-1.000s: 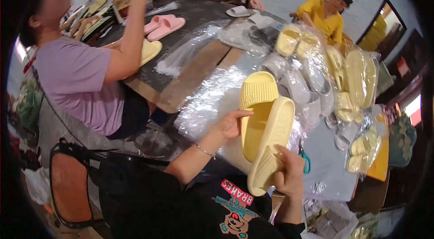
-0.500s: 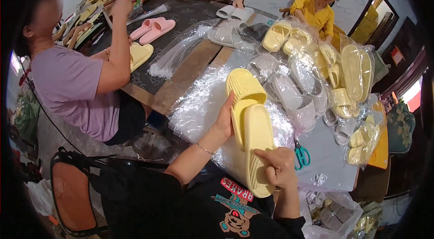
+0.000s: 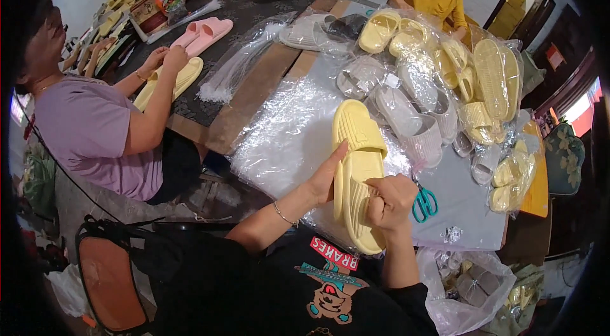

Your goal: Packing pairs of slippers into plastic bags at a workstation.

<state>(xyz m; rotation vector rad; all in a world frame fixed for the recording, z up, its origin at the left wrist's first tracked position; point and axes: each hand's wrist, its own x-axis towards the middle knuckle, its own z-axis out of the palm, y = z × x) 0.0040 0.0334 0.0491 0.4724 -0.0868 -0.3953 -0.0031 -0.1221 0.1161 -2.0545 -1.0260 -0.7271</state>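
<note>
A pair of pale yellow slippers (image 3: 359, 139) is in front of me, one pressed against the other with their soles overlapping. My left hand (image 3: 327, 174) wraps round their left side, thumb lying on the edge near the strap. With curled fingers, my right hand (image 3: 393, 202) grips the right edge of the upper slipper below the strap. Beneath the slippers lies a stack of clear plastic bags (image 3: 279, 139). Teal-handled scissors (image 3: 425, 202) rest on the table just right of my right hand.
Bagged grey slippers (image 3: 400, 113) and bagged yellow slippers (image 3: 499, 75) are piled to the right. An open plastic sack (image 3: 467, 285) stands below the table edge. At left, a co-worker in a purple shirt (image 3: 95, 120) sits near pink slippers (image 3: 206, 34). Other people sit across the table.
The upper slipper has slid up under the other's strap, so the pair lines up more closely. My right hand has moved up with it. The left co-worker's hands have come down.
</note>
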